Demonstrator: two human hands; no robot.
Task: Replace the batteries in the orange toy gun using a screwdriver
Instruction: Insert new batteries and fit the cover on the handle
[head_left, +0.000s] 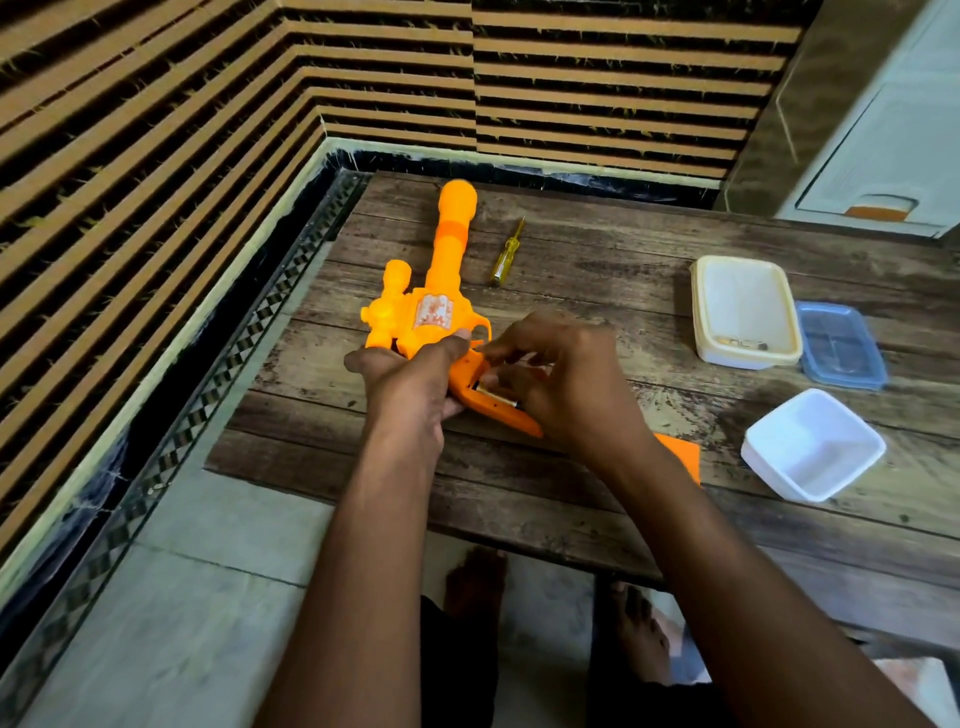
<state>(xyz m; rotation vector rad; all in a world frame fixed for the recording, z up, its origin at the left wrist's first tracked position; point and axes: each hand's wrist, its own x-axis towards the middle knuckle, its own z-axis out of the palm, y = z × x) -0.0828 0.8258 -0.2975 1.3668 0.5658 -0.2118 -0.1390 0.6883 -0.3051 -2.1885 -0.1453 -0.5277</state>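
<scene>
Gun (435, 291) lying mid-frame on tabletop (597, 249), barrel toward the upper wall. Left hand (410, 382) wrapped round its body; right hand (566, 379) pinching at a battery (496, 396) in the opened handle, exact hold unclear. Best kept steady, battery eased squarely along its slot. Screwdriver (508, 253) just right of barrel; cover (680, 457) under right wrist; tubs (745, 312) far right, nothing blocking.

No text can be read; the sticker (434, 313) on the orange toy gun (447, 270) (white, red-patterned) is blurred.
</scene>
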